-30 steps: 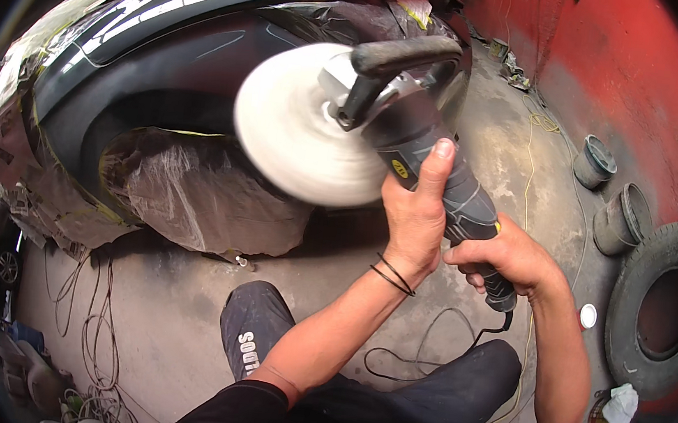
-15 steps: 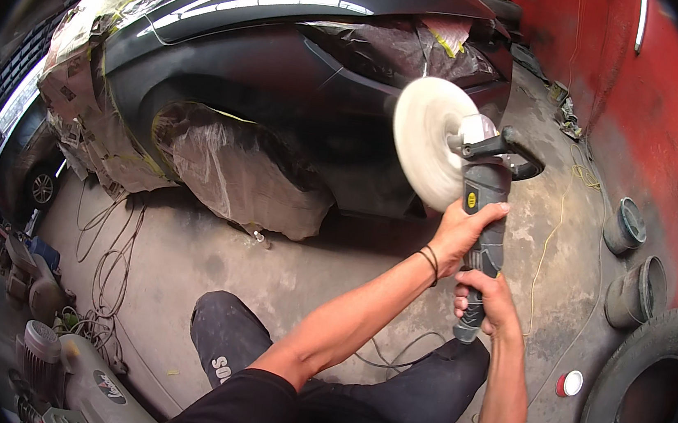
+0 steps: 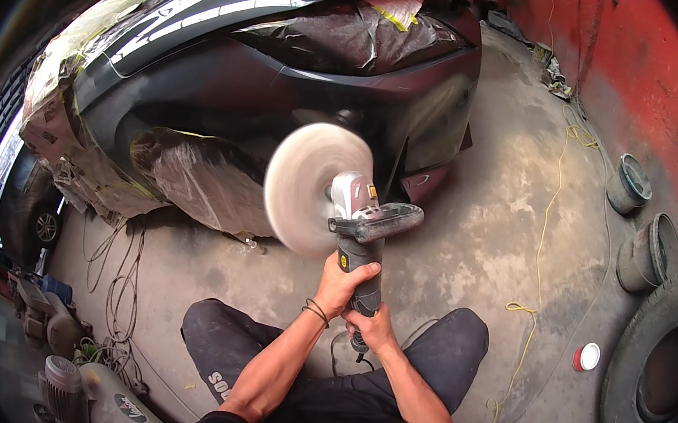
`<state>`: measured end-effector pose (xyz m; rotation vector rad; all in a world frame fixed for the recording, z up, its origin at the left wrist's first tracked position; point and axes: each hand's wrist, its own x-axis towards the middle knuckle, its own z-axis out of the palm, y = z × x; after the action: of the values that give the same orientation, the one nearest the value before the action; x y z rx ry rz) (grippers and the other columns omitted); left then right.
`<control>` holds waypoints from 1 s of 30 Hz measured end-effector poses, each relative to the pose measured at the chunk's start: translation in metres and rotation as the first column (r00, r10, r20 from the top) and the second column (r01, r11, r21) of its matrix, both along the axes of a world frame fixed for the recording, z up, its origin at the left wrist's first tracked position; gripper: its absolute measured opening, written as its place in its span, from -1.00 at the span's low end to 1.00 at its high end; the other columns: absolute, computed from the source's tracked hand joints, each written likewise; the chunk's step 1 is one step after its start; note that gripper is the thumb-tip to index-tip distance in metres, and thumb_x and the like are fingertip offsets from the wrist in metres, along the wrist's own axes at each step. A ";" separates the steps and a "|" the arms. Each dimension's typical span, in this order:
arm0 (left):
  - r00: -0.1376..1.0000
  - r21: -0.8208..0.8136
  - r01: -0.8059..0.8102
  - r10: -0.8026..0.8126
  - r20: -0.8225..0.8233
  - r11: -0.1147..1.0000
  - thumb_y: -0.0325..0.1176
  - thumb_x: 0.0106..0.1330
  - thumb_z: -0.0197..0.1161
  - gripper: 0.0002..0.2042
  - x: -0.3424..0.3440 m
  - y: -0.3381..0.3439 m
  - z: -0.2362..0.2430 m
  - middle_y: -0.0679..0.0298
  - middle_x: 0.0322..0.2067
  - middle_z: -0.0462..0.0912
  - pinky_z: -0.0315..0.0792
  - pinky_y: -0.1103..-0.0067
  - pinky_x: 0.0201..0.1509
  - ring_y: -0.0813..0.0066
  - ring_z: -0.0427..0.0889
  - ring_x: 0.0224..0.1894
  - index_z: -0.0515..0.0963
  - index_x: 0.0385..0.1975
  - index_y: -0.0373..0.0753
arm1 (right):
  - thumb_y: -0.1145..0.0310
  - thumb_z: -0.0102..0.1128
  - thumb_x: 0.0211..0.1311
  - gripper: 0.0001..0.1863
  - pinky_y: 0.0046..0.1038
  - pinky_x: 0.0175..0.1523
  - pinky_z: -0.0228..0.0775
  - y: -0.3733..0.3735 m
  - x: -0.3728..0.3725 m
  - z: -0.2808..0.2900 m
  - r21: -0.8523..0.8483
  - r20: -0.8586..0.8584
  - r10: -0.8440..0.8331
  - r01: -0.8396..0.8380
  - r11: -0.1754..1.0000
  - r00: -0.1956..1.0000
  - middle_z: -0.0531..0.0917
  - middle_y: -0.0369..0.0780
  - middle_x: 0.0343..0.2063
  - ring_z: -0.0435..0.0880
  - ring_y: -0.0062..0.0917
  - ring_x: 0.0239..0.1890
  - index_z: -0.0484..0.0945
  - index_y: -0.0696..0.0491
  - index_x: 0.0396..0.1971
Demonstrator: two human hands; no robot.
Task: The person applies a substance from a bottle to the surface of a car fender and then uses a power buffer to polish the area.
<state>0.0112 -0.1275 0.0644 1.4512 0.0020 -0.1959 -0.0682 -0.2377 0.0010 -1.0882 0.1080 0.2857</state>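
Observation:
My left hand [image 3: 339,287] is wrapped round the dark body of a polisher [image 3: 361,253], just below its looped front handle [image 3: 387,222]. Lower down, my right hand [image 3: 374,327] closes on the grip near the power cord. The round white pad [image 3: 300,184] looks smeared, as if spinning, and faces the dark side of a car [image 3: 202,98]. Whether the pad touches the panel, I cannot tell. Masking paper and plastic cover the car's front, and a plastic sheet [image 3: 206,181] wraps the wheel area. More dark plastic [image 3: 341,38] fills the window opening.
A yellow cord [image 3: 547,233] runs over the concrete floor to my right. Two buckets [image 3: 629,184], a tire [image 3: 654,360] and a small white-and-red lid [image 3: 586,356] stand or lie along the right. At lower left are a compressor [image 3: 112,402] and coiled cables [image 3: 125,280].
Both hands have brought the polisher leftward and lower in the view, from the car's rear part toward its middle. The view has shifted too. Both grips stay closed on the tool.

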 end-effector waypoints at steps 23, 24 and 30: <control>0.987 0.230 0.160 -0.148 -0.068 0.960 -0.16 0.11 0.63 -0.51 0.012 -0.037 0.014 0.25 -0.28 0.77 0.63 0.46 -0.14 0.51 0.71 -0.29 0.66 -0.08 -0.35 | 0.53 0.25 0.28 -0.94 -0.35 -0.42 0.49 -0.008 -0.016 0.001 0.442 -0.218 0.044 0.059 0.895 0.975 0.53 -0.24 -0.56 0.59 -0.47 -0.57 0.56 0.15 -0.29; 0.986 0.232 0.162 -0.151 -0.066 0.959 -0.16 0.11 0.63 -0.51 0.008 -0.030 0.007 0.25 -0.28 0.77 0.63 0.46 -0.14 0.51 0.71 -0.29 0.66 -0.08 -0.35 | 0.53 0.25 0.29 -0.94 -0.34 -0.43 0.49 0.000 -0.021 -0.006 0.447 -0.225 0.046 0.061 0.893 0.973 0.54 -0.23 -0.56 0.59 -0.46 -0.57 0.56 0.16 -0.29; 0.982 0.182 0.178 -0.164 -0.090 0.967 -0.20 0.11 0.63 -0.53 0.016 -0.033 0.008 0.27 -0.27 0.77 0.63 0.48 -0.16 0.52 0.71 -0.29 0.66 -0.06 -0.34 | 0.54 0.23 0.30 -0.95 -0.33 -0.42 0.49 0.003 -0.012 -0.012 0.437 -0.193 -0.010 0.095 0.895 0.981 0.54 -0.23 -0.56 0.59 -0.46 -0.57 0.56 0.16 -0.28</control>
<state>0.0273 -0.1606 0.0724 1.6344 -0.0451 -0.4002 -0.0800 -0.2347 -0.0113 -0.5992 0.2275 0.3431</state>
